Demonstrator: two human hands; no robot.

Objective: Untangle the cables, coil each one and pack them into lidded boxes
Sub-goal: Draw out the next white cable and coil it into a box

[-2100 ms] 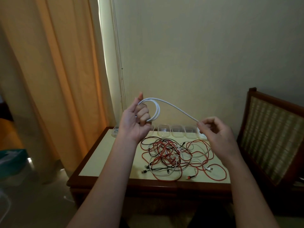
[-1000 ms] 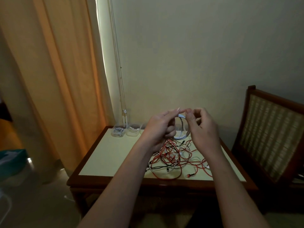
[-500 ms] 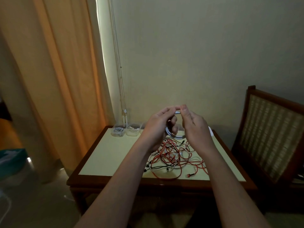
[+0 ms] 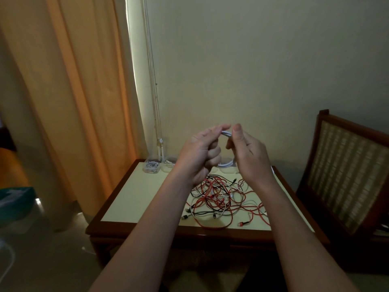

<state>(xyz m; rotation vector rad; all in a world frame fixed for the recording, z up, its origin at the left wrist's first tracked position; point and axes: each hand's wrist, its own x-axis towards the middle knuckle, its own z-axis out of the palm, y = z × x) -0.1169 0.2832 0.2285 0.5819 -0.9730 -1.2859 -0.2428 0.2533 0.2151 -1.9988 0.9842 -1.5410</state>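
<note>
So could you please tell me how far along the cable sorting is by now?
Early on. Done: two clear boxes at the table's far left each hold a coiled cable, lids not visible. In hand: the left hand and right hand hold a white cable coil. Left: the red, black and white tangle on the table.

**Stretched cable now a closed coil**

The white cable (image 4: 226, 134), two seconds ago stretched between parted hands, is now a small coil. The right hand (image 4: 248, 157) now sits beside the left hand (image 4: 200, 153), both pinching its top.
</note>
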